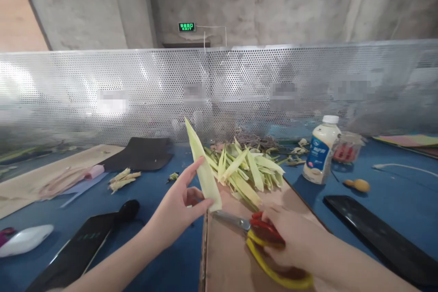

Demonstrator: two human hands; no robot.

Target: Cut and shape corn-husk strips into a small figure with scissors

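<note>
Between the thumb and fingers of my left hand (183,207) a pale green corn husk leaf (204,171) is pinched, its pointed tip up and its broad end down. My right hand (285,232) grips a pair of scissors (236,220) with red and yellow handles. The blade tips lie at the leaf's lower end; whether they touch it I cannot tell. Below both hands is a brown board (226,255). A heap of similar husk leaves (246,166) rests on the board's far part, just beyond my hands.
Right of the board stand a white-capped bottle (318,153) and a clear plastic box (347,148), with a black phone-like slab (372,232) nearer. On the left lie a black device (85,242), husk scraps (123,179) and a black sheet (138,155). A perforated metal panel (153,96) closes off the back.
</note>
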